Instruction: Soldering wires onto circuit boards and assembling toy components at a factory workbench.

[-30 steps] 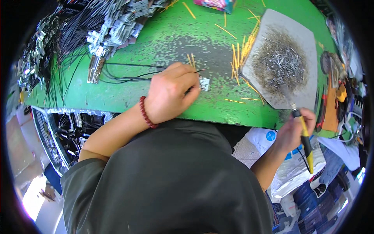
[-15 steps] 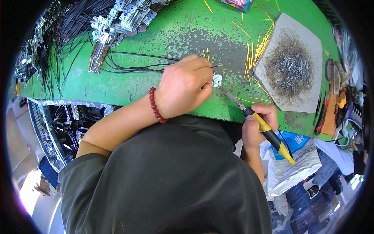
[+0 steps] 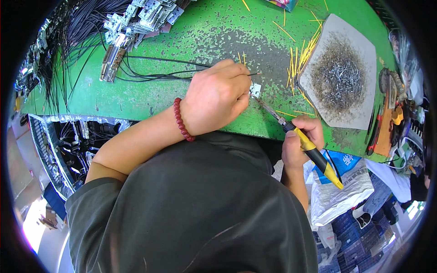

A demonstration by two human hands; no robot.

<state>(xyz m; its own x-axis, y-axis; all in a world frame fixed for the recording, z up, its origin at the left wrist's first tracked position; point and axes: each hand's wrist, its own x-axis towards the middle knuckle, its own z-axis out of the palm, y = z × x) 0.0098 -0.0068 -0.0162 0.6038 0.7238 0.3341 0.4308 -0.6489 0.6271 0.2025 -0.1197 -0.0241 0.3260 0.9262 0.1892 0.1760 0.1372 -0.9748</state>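
My left hand (image 3: 221,93), with a red bead bracelet on its wrist, is closed over thin black wires (image 3: 159,76). One short wire end with a bare tip (image 3: 258,73) sticks out past its fingers. Just beyond the fingertips a small pale metal plate (image 3: 256,90) lies on the green bench, partly hidden by the hand. In my right hand (image 3: 304,142) is a yellow and black soldering iron (image 3: 314,154), gripped like a pen. Its tip reaches the near edge of the plate; whether it touches cannot be made out.
Silvery metal parts (image 3: 152,18) with black wires are heaped at the far left. Right of the hands, yellow sticks (image 3: 297,61) lie beside a grey slab (image 3: 339,111) bearing dark residue and metal bits. Red-handled pliers (image 3: 376,136) lie at the right edge. A white bag (image 3: 341,200) is below.
The view has shifted slightly. Both hands, the wires and the soldering iron hold nearly the same places, the iron's tip still by the small plate.
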